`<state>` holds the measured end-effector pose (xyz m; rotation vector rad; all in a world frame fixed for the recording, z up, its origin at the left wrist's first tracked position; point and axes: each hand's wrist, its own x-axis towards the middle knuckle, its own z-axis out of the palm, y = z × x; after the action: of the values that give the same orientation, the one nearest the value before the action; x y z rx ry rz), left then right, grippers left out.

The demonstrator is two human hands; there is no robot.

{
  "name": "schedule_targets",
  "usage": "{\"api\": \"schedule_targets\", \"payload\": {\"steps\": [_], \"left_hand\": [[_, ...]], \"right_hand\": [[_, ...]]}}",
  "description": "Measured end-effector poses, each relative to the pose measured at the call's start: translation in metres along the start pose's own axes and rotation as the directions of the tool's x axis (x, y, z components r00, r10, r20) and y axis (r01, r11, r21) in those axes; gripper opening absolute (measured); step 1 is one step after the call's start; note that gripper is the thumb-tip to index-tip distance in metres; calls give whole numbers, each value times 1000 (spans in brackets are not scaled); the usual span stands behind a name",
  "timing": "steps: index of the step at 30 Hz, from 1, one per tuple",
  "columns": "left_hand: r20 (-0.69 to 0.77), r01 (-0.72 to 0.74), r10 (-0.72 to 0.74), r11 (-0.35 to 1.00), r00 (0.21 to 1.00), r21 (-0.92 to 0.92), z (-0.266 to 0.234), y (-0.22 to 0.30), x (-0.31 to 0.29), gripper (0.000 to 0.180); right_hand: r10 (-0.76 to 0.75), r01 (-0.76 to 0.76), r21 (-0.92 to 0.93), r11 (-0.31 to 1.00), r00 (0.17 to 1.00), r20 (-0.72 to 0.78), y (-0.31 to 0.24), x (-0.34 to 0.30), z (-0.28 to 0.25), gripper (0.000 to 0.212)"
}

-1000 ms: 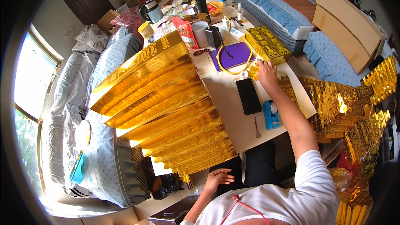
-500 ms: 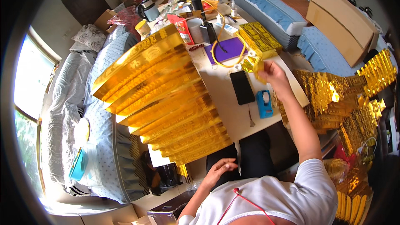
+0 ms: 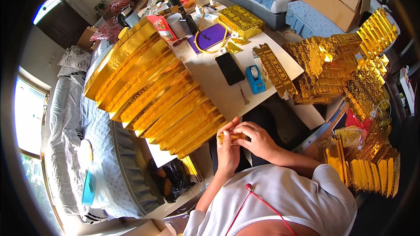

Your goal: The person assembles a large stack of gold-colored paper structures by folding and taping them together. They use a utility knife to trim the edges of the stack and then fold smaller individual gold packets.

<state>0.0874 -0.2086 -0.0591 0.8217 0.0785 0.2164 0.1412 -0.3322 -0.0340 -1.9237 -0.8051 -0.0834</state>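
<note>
Over my lap, just off the table's front edge, my two hands meet. My left hand (image 3: 226, 154) and my right hand (image 3: 258, 142) are both closed, fingertips pinching a small piece of gold foil paper (image 3: 236, 136) between them. Most of that piece is covered by the fingers. Right beside the fingertips ends a large fan of pleated gold foil paper (image 3: 162, 98), which lies across the left part of the white table (image 3: 197, 74). Beyond my hands are a blue tape dispenser (image 3: 255, 80) and a black phone (image 3: 230, 69) with a tassel.
A printed gold strip (image 3: 275, 71) lies at the table's right edge. Farther back are a purple booklet (image 3: 210, 37), a yellow cable, a gold box (image 3: 241, 21), a red pouch (image 3: 161, 28) and bottles. Folded gold paper (image 3: 323, 65) is heaped at the right. A sofa (image 3: 109, 148) stands left.
My right hand has come back from the small gold pieces on the table to meet my left hand, bringing a gold foil piece. My left hand has closed on it. The view has shifted.
</note>
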Motion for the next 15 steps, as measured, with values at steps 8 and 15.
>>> {"api": "schedule_targets", "payload": {"steps": [8, 15], "left_hand": [[-88, 27, -36, 994, 995, -104, -4, 19, -14, 16], [-120, -29, 34, 998, 992, 47, -9, 11, -24, 15]], "right_hand": [[-76, 66, -104, 992, 993, -94, -21, 1, 12, 27], [-120, 104, -155, 982, 988, -98, -17, 0, 15, 22]]}}
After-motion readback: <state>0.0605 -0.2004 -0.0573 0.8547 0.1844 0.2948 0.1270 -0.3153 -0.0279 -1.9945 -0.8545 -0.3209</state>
